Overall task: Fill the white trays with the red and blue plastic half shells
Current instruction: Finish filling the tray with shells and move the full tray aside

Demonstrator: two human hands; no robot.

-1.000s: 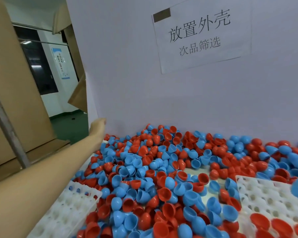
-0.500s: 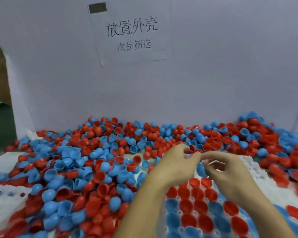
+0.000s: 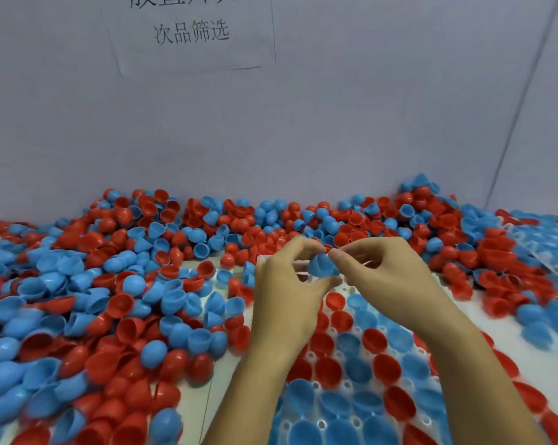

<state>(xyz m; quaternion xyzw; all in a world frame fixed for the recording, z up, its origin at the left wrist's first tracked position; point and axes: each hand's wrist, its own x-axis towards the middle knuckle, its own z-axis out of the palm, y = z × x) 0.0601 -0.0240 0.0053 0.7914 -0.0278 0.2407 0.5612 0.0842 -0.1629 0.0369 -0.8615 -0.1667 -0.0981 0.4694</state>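
Both hands meet above the far end of a white tray (image 3: 346,385) whose pockets hold several red and blue half shells. A blue half shell (image 3: 322,265) is pinched between them: my left hand (image 3: 290,284) has thumb and fingers on its left side, my right hand (image 3: 383,274) has fingertips on its right rim. A big loose heap of red and blue half shells (image 3: 110,300) covers the table to the left and along the back wall.
A grey-white partition wall (image 3: 335,123) stands right behind the heap, with a paper sign (image 3: 191,33) taped on it. More shells (image 3: 512,258) pile up at the right, partly over another white tray (image 3: 547,261). Bare table strip (image 3: 194,409) shows near the front.
The view has swung from the left side to the filled tray. My left arm came back from the far left, and both hands now hold a blue shell between them.
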